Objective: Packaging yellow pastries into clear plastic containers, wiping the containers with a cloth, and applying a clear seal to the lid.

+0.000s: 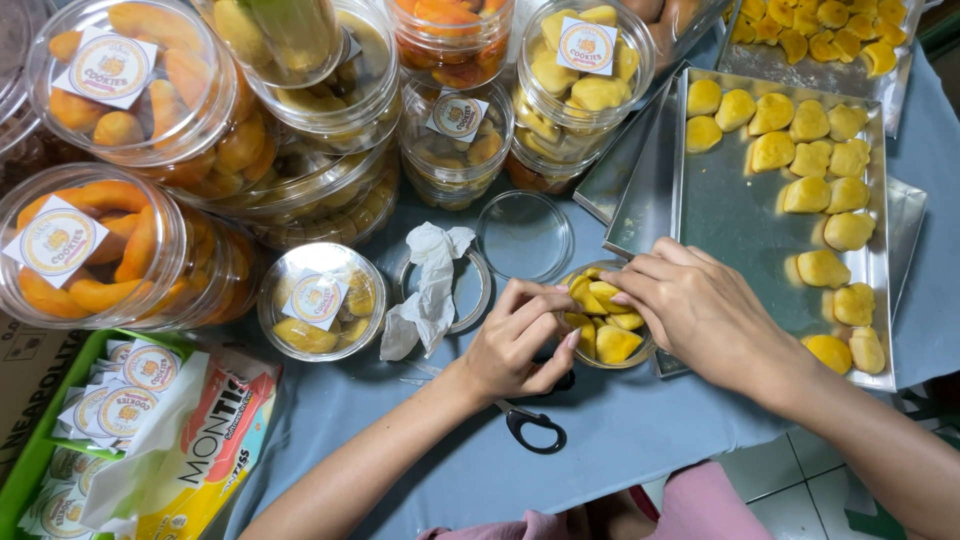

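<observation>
While both hands sit over a small clear jar [607, 335] of yellow cookies at the near edge of the blue-grey cloth [620, 430], the left hand [515, 345] curls its fingers narrow at the jar's left rim, thumb and forefinger pinched close on a yellow cookie [582, 292]; whether it truly grips it, cannot tell. Right hand [700, 310] lies partly flat over the jar's right side, fingertips touching the cookies on top, holding nothing clearly. Jar stands just beside the metal baking tray [735, 215], which carries more yellow cookies along its right half. A loose clear lid [524, 235] lies just behind the jar, a crumpled white tissue [425, 290] to its left. Black-handled scissors [530, 425] lie under the left wrist. A sealed labelled jar [320, 300] sits further left; bigger filled tubs [110, 250] are stacked behind. A green basket [30, 450] of round labels sits at far left.
</observation>
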